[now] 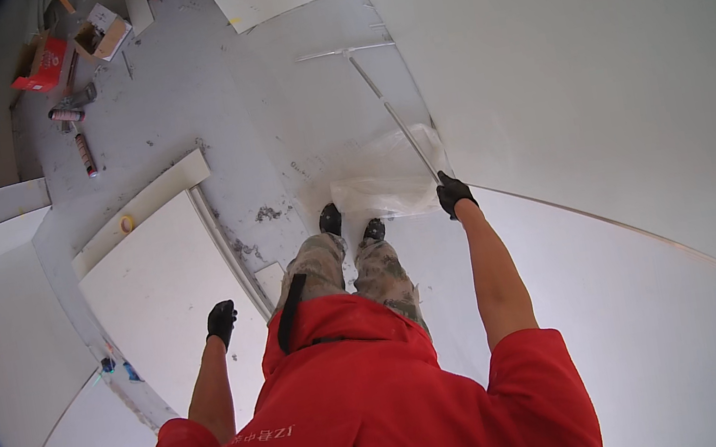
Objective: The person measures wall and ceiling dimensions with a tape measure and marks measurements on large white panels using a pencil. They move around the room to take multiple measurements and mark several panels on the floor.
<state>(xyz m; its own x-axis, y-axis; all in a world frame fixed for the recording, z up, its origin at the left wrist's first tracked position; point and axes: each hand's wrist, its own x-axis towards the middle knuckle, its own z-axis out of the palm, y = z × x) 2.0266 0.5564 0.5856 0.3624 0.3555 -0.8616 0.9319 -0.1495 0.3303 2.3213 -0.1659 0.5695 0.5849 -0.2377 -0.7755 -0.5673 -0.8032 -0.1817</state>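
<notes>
My right hand (454, 193), in a black glove, is closed round the near end of a long pale pole (406, 130). At the pole's far end a thin crossbar (327, 54) lies across it like a T, near the foot of the right wall; whether it is a squeegee or a mop frame I cannot tell. My left hand (221, 324), also black-gloved, hangs at my left side with its fingers curled in, and nothing shows in it. Below it is a large white panel (165, 296). By my shoes lies a crumpled clear plastic sheet (390, 188).
A plain pale wall (578, 76) rises along the right. At the far left stand a red box (42, 63) and an open cardboard box (103, 34), with several tube-like cartridges (85, 154) nearby. A tape roll (127, 223) rests on a pale strip beside the white panel.
</notes>
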